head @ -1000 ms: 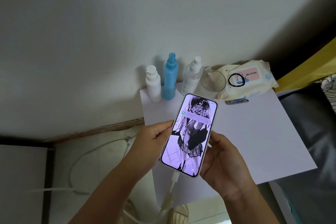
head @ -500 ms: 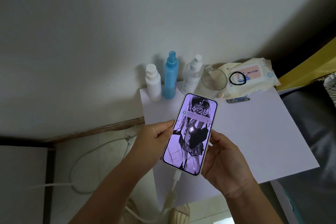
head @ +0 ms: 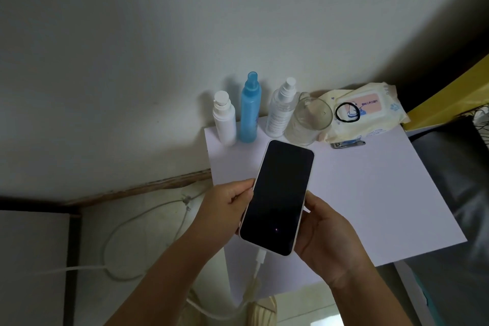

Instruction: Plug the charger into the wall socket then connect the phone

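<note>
The phone (head: pixel 277 197) is showing glossy dark glass, the desk (head: pixel 370 193) is looking matt white, and the cup (head: pixel 308 119) is appearing as clear glass.

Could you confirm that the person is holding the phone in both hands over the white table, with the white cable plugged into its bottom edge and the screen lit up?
Not quite: the head view shows the phone screen dark, not lit. The rest holds: the left hand and right hand hold it over the white table, with the white cable plugged into its bottom edge.
</note>
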Action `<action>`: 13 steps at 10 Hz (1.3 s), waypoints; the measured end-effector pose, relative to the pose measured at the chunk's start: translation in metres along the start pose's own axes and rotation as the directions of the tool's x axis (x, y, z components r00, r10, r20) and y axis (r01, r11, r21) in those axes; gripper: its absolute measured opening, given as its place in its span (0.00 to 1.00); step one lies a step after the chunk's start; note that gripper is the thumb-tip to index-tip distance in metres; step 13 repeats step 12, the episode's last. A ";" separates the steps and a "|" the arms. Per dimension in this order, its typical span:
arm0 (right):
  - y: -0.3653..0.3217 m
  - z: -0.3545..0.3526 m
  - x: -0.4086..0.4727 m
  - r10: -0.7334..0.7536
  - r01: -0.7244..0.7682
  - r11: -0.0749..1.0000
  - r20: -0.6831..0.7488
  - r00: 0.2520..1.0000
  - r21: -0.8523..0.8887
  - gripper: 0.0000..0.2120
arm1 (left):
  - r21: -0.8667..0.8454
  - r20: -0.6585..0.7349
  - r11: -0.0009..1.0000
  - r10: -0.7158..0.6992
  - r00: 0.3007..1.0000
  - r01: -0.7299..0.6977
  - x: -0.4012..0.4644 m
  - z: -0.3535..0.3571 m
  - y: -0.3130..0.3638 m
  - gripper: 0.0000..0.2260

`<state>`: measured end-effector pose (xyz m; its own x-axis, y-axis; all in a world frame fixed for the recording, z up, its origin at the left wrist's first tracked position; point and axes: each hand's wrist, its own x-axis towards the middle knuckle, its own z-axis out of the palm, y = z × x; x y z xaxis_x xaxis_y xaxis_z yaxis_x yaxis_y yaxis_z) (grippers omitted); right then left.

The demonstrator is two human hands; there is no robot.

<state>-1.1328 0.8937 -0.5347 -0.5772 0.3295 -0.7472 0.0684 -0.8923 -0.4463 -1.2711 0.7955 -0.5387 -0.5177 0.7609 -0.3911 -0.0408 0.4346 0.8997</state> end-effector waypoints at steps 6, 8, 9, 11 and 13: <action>0.025 -0.021 0.044 -0.109 -0.372 0.506 -0.485 0.867 -0.778 0.13 | 0.689 0.081 0.722 0.013 0.997 -0.065 0.030 0.036 -0.058 0.11; 0.017 -0.019 0.052 -0.024 -0.484 0.427 -0.545 0.838 -0.764 0.15 | 0.771 0.081 0.630 0.059 0.995 -0.100 0.039 0.038 -0.062 0.10; 0.017 -0.018 0.049 -0.068 -0.464 0.320 -0.509 0.858 -0.826 0.10 | 0.756 0.075 0.648 0.056 0.996 -0.094 0.039 0.038 -0.064 0.12; 0.025 -0.026 0.028 -0.141 -0.418 0.141 -0.436 0.889 -0.897 0.16 | 0.719 -0.036 0.695 0.012 0.999 0.018 0.020 0.027 -0.062 0.12; 0.024 -0.017 0.008 -0.171 -0.325 0.060 -0.330 0.928 -0.944 0.16 | 0.723 -0.057 0.685 -0.075 0.996 0.093 0.002 0.014 -0.052 0.12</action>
